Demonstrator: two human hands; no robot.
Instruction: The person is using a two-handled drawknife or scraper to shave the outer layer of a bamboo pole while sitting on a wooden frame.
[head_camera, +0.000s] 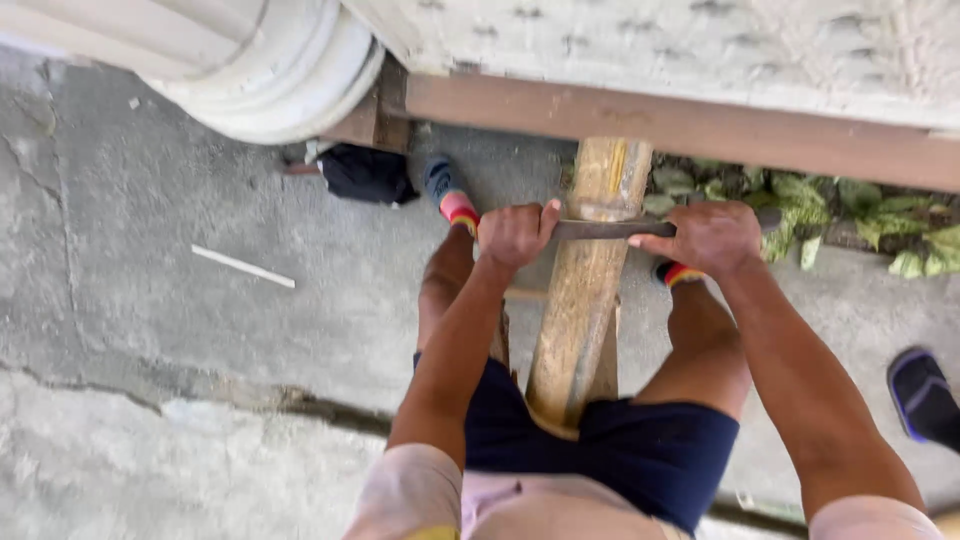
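Cracked concrete yard, white stick lying left | left hand fisted on blade end | bamboo pole between knees, blade across upper part, shaving looks barely begun | right hand clenched on handle

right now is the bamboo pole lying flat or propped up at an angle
Propped at an angle: the pole runs from between the person's thighs up against the beam, blade across it.

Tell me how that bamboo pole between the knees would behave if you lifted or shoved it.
The bamboo pole looks thick and straight, so probably stiff, not floppy. Its rounded body would likely roll on the concrete floor if released. Both the left hand and right hand press a blade across it, suggesting it resists firmly.
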